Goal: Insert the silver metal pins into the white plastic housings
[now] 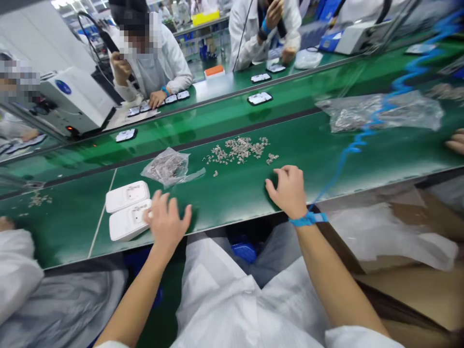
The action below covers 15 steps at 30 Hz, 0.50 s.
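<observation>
Assembly line, green belt (253, 193): left hand (166, 222) spread open, empty, fingertips touching nearer of two white housings (128, 223); right hand (289, 191) loosely curled, empty, beside loose metal parts (241, 149). Pickup stage likely; next needs firm grasp on housing.

Two housings (127, 209) lie left on the belt (326, 150), a bag (167, 166) behind them, loose parts (241, 149) further right

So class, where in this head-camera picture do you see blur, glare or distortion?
Head view: the coiled blue cord and the plastic bag at right are motion-smeared; the belt shows soft overhead glare; straight belt edges bow and tilt from the wide lens; the left hand and right hand are fairly sharp.
</observation>
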Each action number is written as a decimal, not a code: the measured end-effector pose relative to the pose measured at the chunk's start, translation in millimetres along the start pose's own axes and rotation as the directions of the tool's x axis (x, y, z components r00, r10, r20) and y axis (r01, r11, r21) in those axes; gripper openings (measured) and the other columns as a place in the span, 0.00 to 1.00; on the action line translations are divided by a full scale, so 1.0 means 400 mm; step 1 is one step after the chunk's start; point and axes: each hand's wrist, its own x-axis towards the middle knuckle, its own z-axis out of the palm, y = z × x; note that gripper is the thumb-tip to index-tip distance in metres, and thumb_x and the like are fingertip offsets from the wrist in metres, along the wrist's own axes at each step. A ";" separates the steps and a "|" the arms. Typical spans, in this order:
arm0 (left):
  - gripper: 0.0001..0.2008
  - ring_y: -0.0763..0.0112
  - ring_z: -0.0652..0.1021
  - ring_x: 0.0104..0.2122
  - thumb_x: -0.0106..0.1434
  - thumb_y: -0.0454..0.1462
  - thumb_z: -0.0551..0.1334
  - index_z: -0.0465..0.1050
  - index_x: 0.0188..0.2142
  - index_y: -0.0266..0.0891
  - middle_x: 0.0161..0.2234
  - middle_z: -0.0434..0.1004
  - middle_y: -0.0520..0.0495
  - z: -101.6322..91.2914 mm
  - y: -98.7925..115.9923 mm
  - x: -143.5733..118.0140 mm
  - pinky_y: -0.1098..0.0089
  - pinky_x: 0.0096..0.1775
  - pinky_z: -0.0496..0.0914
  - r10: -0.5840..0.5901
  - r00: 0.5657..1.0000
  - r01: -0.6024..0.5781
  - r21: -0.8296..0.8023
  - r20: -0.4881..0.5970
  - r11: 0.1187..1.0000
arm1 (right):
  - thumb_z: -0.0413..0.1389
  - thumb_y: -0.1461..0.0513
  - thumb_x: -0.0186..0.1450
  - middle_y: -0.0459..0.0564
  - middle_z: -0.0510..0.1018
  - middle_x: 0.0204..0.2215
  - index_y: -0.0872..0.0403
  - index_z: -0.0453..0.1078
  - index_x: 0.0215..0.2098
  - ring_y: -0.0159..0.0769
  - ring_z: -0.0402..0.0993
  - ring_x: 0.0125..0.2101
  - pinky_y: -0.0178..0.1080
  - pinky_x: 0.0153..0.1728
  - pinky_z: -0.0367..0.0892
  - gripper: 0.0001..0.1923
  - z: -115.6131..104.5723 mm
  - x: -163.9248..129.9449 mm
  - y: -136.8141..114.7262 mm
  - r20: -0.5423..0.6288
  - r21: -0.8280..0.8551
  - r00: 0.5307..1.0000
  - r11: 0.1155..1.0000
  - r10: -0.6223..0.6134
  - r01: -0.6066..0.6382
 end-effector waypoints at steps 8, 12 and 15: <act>0.35 0.49 0.55 0.73 0.75 0.55 0.49 0.59 0.70 0.33 0.74 0.52 0.32 0.068 0.354 0.062 0.48 0.63 0.63 0.611 0.760 -0.555 -0.267 0.222 0.788 | 0.44 0.53 0.75 0.71 0.66 0.67 0.65 0.68 0.64 0.64 0.60 0.63 0.59 0.56 0.61 0.30 -0.003 -0.050 -0.041 0.039 -0.357 0.999 0.934 0.028 -0.013; 0.38 0.52 0.51 0.74 0.75 0.57 0.45 0.53 0.73 0.33 0.75 0.46 0.36 0.064 0.367 0.056 0.47 0.66 0.61 0.594 0.766 -0.539 -0.258 0.245 0.802 | 0.44 0.55 0.75 0.65 0.64 0.70 0.60 0.60 0.71 0.58 0.57 0.69 0.61 0.66 0.51 0.30 -0.007 -0.146 -0.033 0.056 -0.325 0.998 0.945 -0.026 0.043; 0.38 0.51 0.52 0.74 0.75 0.57 0.47 0.55 0.73 0.33 0.75 0.48 0.36 0.046 0.339 0.011 0.49 0.68 0.57 0.602 0.768 -0.548 -0.261 0.221 0.795 | 0.47 0.57 0.74 0.63 0.67 0.68 0.56 0.61 0.70 0.55 0.60 0.68 0.59 0.66 0.53 0.28 0.014 -0.273 0.002 -0.049 -0.291 0.998 0.956 -0.048 0.032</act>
